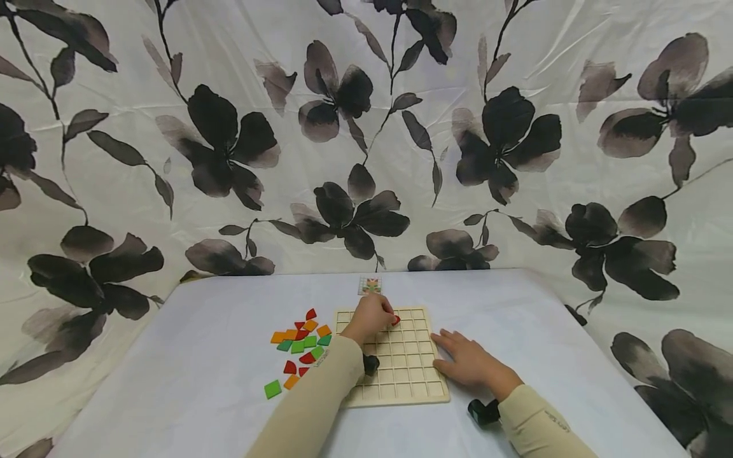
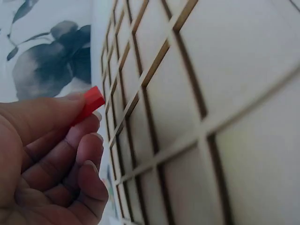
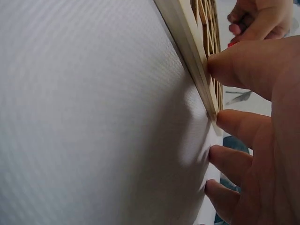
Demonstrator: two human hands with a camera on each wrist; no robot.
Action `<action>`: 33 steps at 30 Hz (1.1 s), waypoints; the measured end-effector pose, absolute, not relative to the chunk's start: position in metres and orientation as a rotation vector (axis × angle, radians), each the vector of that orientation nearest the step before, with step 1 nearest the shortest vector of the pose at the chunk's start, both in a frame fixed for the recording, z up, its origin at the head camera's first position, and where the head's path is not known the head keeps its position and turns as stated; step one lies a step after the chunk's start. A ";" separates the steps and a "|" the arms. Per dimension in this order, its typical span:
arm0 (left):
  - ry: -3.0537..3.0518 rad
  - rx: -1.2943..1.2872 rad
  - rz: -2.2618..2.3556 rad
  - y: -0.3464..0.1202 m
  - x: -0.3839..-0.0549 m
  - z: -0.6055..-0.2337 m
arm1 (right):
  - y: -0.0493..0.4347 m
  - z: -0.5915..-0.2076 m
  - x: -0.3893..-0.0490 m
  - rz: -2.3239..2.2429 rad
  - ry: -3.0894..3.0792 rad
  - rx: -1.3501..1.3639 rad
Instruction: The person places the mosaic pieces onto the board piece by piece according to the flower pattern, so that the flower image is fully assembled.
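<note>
My left hand (image 1: 372, 316) pinches a small red tile (image 2: 93, 101) between thumb and forefinger. It is over the far part of a pale wooden grid board (image 1: 401, 372), whose raised strips form square cells. In the left wrist view the tile is held just off the strips. My right hand (image 1: 466, 360) lies at the board's right side, with thumb and forefinger touching the edge (image 3: 190, 51) and the other fingers on the cloth. To the left of the board is a loose scatter of tiles, among them a green tile (image 1: 272, 389) and an orange tile (image 1: 291, 381).
A small card with a coloured pattern (image 1: 369, 285) lies beyond the board. White cloth (image 1: 206, 356) covers the table, and a floral curtain (image 1: 343, 127) hangs behind it. A black wrist device (image 1: 483, 412) sits at my right wrist. My left sleeve covers part of the board's near left side.
</note>
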State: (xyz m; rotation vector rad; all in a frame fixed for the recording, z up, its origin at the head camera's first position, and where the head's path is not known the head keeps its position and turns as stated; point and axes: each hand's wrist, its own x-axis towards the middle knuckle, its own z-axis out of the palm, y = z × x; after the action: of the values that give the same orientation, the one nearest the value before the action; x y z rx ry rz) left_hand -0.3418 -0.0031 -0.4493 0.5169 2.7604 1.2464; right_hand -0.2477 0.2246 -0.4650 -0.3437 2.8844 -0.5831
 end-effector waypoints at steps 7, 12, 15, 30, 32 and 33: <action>2.816 0.411 1.167 0.002 -0.340 -0.456 | 0.220 -0.469 -0.247 -0.558 2.894 -0.341; 2.856 0.407 1.120 0.004 -0.334 -0.454 | 0.219 -0.468 -0.248 -0.527 2.903 -0.332; 2.900 0.438 1.047 0.008 -0.332 -0.452 | 0.220 -0.467 -0.249 -0.521 2.915 -0.331; 2.915 0.451 0.909 0.019 -0.323 -0.454 | 0.220 -0.474 -0.249 -0.542 2.905 -0.308; 2.919 0.465 0.909 0.020 -0.325 -0.455 | 0.221 -0.473 -0.248 -0.545 2.909 -0.306; 2.930 0.463 0.902 0.020 -0.326 -0.455 | 0.221 -0.473 -0.247 -0.552 2.910 -0.305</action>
State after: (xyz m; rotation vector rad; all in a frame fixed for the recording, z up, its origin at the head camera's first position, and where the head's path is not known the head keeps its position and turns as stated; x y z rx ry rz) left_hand -0.3258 0.0201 -0.4550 0.4633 2.9296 0.9016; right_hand -0.2475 0.2211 -0.4728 -0.3049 2.9096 -0.5519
